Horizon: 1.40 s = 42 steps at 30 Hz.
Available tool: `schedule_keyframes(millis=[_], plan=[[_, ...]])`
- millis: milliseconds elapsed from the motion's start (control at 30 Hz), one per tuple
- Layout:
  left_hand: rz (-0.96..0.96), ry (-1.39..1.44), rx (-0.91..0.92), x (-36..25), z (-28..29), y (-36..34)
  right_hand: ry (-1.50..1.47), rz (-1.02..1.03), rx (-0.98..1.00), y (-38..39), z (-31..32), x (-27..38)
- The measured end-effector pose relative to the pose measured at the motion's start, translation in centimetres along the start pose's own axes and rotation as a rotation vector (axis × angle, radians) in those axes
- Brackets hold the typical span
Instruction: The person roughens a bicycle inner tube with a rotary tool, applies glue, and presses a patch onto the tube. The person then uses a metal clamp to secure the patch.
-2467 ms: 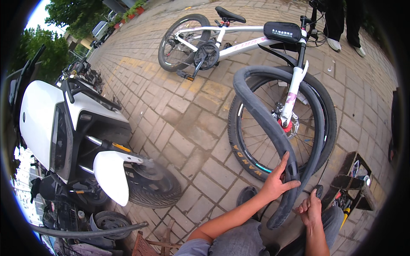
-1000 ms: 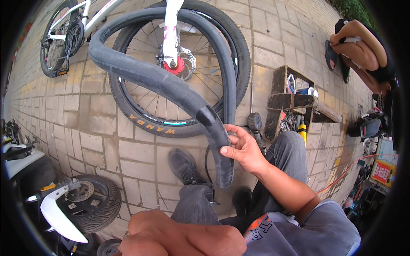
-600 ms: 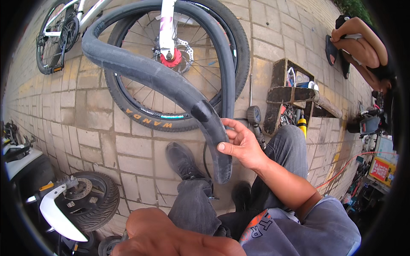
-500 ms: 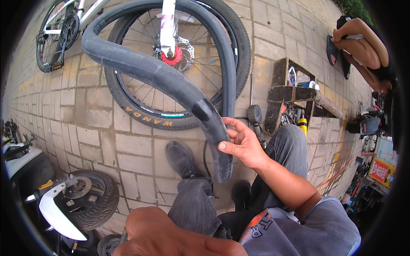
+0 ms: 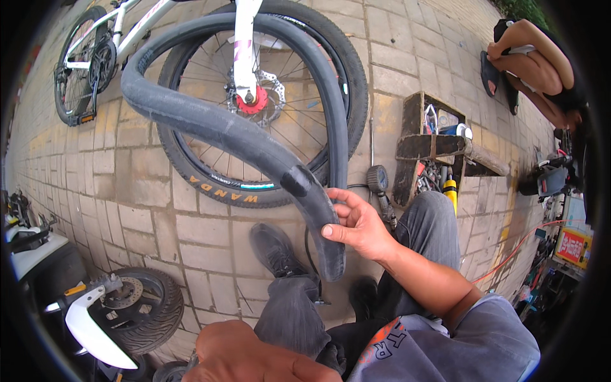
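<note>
A thick grey-black inner tube (image 5: 210,124), puffed up with air, loops over the bicycle wheel and bends down toward my knees. My right hand (image 5: 358,224) grips its near end from the right, thumb on top. Just above the thumb, a darker, shinier black band (image 5: 297,182) crosses the tube. Close at the bottom edge is my left hand (image 5: 254,356), seen from its back; its fingers are hidden, and whatever it may hold cannot be seen. Beneath the tube, the wheel's tyre (image 5: 219,193) lies around the rim, with a red hub and a disc brake rotor inside.
A white bicycle (image 5: 137,28) lies at upper left. Right of the wheel are a pressure gauge (image 5: 377,178) and a wooden toolbox (image 5: 407,148) with tools. A scooter's wheel (image 5: 143,312) stands at lower left. Another person (image 5: 538,60) crouches at upper right.
The view has shifted slightly, so the wheel and the ground sit a little differently. My right hand keeps its grip on the tube; my left hand appears slightly lower.
</note>
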<state>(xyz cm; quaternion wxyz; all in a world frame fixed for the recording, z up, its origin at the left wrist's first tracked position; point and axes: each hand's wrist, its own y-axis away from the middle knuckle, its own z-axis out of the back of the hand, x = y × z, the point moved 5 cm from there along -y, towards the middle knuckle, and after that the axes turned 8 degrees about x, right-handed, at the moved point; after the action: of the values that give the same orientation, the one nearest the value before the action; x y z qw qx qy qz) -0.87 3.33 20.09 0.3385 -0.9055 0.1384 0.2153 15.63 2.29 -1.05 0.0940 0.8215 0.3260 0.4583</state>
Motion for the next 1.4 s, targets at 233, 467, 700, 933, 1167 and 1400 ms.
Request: schedule_keyframes(millis=[233,467,700,933,1167,1400], plan=[[0.223,-0.378,-0.026,-0.3,6.0,3.0,-0.013,0.015,-0.005,0.0,0.3,0.0],[0.723,-0.8,-0.309,6.8,12.7,9.2,-0.039,0.034,-0.014,-0.7,0.3,0.0],[0.693,-0.805,-0.53,9.3,12.1,8.8,-0.054,0.08,-0.04,-0.1,0.1,-0.5],[0.692,-1.314,-0.305,7.5,10.9,7.3,0.048,0.096,-0.286,1.9,4.4,3.7],[0.752,-1.484,-0.167,10.4,10.4,7.0,0.019,-0.051,-0.243,2.7,7.3,6.0],[0.551,-1.547,-0.081,12.7,9.7,5.7,-0.095,-0.15,-0.17,3.7,7.0,5.3]])
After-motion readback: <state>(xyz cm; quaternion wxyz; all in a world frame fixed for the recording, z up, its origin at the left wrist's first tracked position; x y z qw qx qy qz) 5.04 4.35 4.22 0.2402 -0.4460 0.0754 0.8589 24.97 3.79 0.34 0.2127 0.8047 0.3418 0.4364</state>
